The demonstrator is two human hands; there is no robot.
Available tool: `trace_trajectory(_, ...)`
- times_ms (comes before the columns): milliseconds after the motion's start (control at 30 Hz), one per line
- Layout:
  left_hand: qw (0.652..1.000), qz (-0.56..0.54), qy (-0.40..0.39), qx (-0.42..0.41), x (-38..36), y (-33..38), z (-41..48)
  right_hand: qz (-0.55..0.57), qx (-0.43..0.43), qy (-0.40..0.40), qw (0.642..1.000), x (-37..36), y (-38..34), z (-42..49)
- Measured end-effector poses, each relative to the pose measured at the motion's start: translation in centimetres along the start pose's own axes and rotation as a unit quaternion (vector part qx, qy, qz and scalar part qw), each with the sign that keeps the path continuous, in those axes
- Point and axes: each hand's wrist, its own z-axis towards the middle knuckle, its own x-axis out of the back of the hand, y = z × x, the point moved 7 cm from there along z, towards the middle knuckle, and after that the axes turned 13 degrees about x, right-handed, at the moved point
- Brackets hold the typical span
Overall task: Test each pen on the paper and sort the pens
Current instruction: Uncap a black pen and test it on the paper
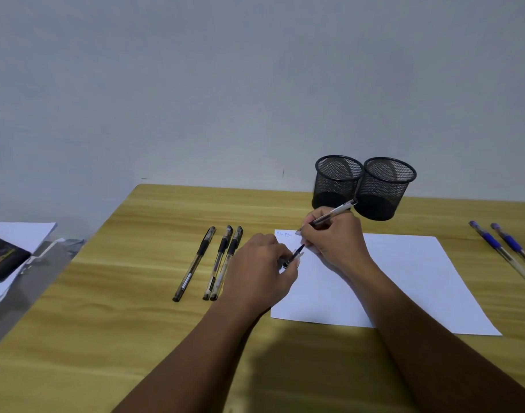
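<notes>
Head view — one wide look down at a wooden table set against a plain wall.

Paper: one white sheet, flat, right of centre; small blue writing at its far left corner.

Right hand: fingers closed around an uncapped pen in a writing grip, tip down at the paper's far left corner beside the blue marks.

Left hand: resting at the sheet's left edge, thumb and fingers pinching a pen cap.

Black pens: three, capped, lying side by side left of the sheet — the two on the right touching, the third a little apart.

Blue pens: two, near the table's right edge, well apart from the black ones.

Mesh cups: two, black, touching each other at the far edge; nothing shows inside them.

Off-table left: papers and a dark flat object, not identifiable.

Handling, by judgement: the pens look light, stiff and smooth, apt to roll. The rubber grip near the tip is the best hold for writing; mid-barrel suits lifting. The sheet is thin and would slide unless held.
</notes>
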Motion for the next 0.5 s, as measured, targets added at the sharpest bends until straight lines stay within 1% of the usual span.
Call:
trace_trajectory(233,1.000,-0.002,-0.005,0.009,-0.01,0.04,0.13,-0.021,0.009,-0.009,1.000,-0.12,-0.23,0.02)
trace_trajectory(367,1.000,-0.004,-0.009,0.013,-0.02,0.00,0.09,0.014,0.000,-0.007,1.000,-0.08,-0.07,-0.10)
trace_trajectory(500,1.000,-0.006,-0.008,0.014,0.02,-0.05,0.16,0.009,0.014,0.005,1.000,-0.14,-0.11,-0.08)
